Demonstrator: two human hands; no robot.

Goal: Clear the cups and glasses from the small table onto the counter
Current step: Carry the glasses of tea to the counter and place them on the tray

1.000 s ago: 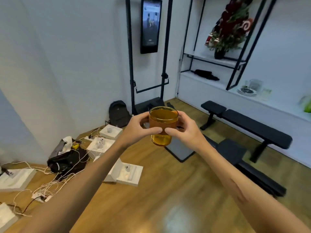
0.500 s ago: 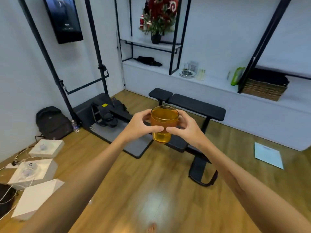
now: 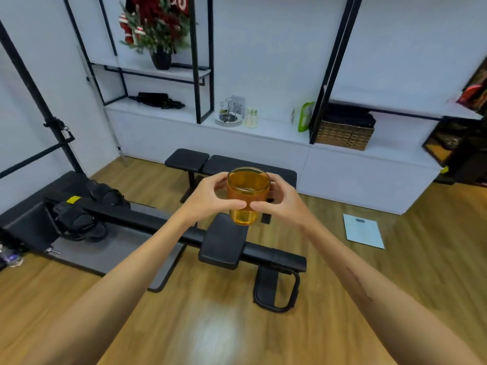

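Amber glass (image 3: 247,196) upright in midair, left hand (image 3: 208,198) and right hand (image 3: 282,201) fingers curled round it, thumbs nearly touching in front.

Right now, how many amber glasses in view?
1. The amber glass is held in mid-air between the left hand and right hand, above the black bench. Others may be out of frame.

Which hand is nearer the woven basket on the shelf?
Right. The right hand grips the amber glass on the side toward the basket, which sits up and to the right; the left hand has its grip on the glass's far side.
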